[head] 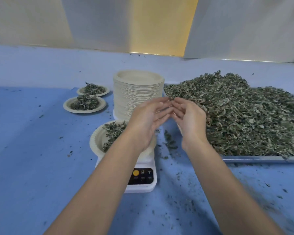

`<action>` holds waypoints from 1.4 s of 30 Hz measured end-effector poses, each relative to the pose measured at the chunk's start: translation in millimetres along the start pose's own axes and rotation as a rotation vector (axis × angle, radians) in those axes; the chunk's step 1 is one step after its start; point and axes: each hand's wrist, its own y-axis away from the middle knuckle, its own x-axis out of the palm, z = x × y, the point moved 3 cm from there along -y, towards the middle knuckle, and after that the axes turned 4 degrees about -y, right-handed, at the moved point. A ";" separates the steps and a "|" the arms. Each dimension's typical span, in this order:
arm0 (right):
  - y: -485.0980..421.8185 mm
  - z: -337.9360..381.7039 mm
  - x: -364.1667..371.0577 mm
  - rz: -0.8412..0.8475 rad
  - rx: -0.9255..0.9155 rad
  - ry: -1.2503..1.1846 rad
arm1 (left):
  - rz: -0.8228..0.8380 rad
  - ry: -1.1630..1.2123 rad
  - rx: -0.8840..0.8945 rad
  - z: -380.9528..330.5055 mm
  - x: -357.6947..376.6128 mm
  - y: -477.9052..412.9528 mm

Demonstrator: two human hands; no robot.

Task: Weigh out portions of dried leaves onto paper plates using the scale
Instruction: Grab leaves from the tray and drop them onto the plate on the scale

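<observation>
left hand (146, 121): raised over the near plate, fingers loosely curved; grip slack, nothing plainly held.
right hand (189, 121): faces the left hand, fingertips almost meeting it; grip likewise slack. A shred of leaf shows at the fingertips; whether it is pinched or merely behind them cannot be told.
kitchen scale (141, 178): white, on the tabletop, below the left forearm; yellow button and M and T keys show, the reading is hidden.
plate on scale (96, 141): one paper plate, part-filled with dried leaves on its far side, near side bare.
filled plates (66, 106): two, set side by side to the far left, each carrying a heap of leaves.
plate stack (137, 92): tall pile of unused paper plates, just behind the scale.
leaf pile (244, 116): large mound of dried leaves, right of the scale.
metal tray (253, 158): carries the mound.
tabletop (32, 150): blue cover, flecked with leaf crumbs, thickest between scale and tray.
progress: two portions appear done and a third is under way. Judging by the tall stack and full tray, most of the work remains.
</observation>
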 end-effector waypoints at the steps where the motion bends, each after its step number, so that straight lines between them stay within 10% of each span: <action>1: 1.6 -3.9 6.5 0.013 0.013 -0.001 | -0.022 -0.003 0.010 -5.7 -7.5 1.7; 18: 1.7 -54.7 24.9 0.048 0.051 0.335 | -0.643 -0.287 0.094 -30.4 -150.7 16.9; 42: 5.2 -67.2 48.8 0.041 0.096 0.212 | -0.507 -0.354 -0.147 -25.6 -164.8 3.9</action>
